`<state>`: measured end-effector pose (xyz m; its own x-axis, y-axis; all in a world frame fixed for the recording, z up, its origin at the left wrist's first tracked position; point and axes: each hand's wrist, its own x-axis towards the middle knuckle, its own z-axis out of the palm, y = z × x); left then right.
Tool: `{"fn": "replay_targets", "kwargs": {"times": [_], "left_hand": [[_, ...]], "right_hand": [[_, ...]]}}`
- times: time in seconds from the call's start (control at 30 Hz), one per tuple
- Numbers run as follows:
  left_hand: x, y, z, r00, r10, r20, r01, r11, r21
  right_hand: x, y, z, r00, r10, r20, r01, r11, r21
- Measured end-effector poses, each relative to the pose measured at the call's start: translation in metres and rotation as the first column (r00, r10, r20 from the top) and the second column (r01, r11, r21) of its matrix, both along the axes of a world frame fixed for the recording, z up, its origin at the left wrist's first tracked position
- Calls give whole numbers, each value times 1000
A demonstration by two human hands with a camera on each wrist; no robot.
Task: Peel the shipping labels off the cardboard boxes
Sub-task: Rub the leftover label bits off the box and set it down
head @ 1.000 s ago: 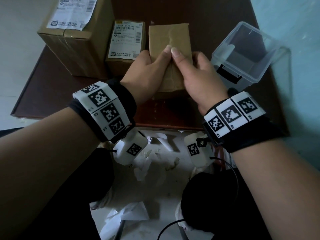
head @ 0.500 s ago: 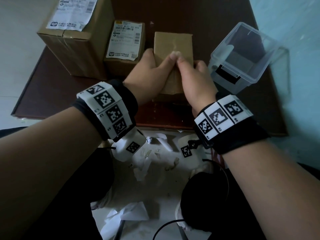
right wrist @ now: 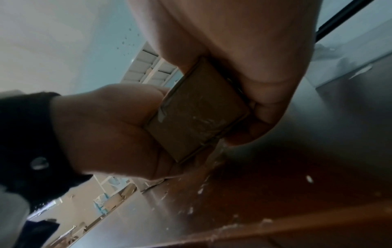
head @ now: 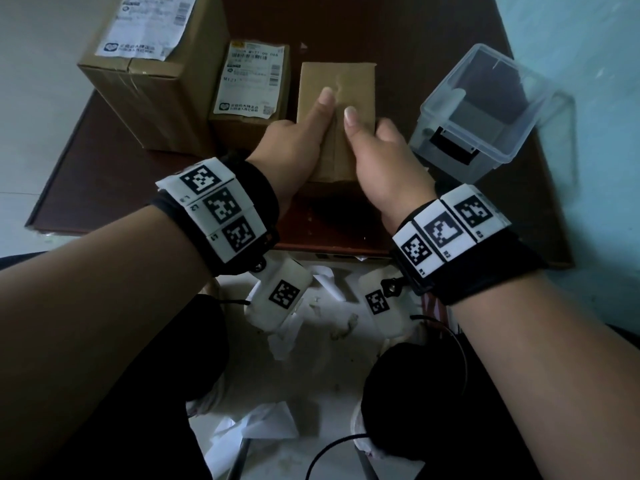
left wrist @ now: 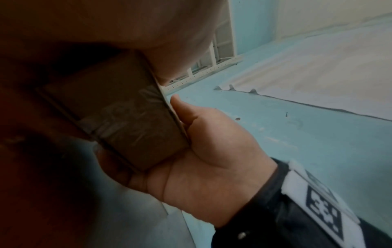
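Bare cardboard box (head: pixel 337 98) at table (head: pixel 104 174) centre, clasped by left hand (head: pixel 291 150) and right hand (head: pixel 377 157), thumbs pressed flat on top. Best set down squarely; labelled box (head: pixel 251 83) waits at ten o'clock.

Head view downward; wrist views close, sharing the small box (head: pixel 337 109).

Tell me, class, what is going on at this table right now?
A person holds a small bare cardboard box in both hands, the left hand and right hand gripping its sides with thumbs on top. No label shows on its top face. To its left on the brown table stand a medium box and a large box, each with a white shipping label on top. A clear plastic bin sits to the right. Torn paper scraps lie on the floor below.
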<state>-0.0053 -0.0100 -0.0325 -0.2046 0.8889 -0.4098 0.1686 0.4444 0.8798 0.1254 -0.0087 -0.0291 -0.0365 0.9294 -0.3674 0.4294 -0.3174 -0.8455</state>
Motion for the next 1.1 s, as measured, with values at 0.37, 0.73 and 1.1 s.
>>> {"fn": "replay_targets", "kwargs": {"times": [0.37,0.73,1.1], "left_hand": [[5,2,-12,982,-185,-41,189,969,161],[-2,5,-9,977,73,200,-64,997,-48],[5,-3,-15,996,-47,76,31,978,206]], "right_hand": [[2,1,0,984,-173,-40,170,983,-71],[-2,-1,-7,996,2,-89,-3,1000,-12],[-2,-6,-4,984,-142,-107,139,990,-40]]}}
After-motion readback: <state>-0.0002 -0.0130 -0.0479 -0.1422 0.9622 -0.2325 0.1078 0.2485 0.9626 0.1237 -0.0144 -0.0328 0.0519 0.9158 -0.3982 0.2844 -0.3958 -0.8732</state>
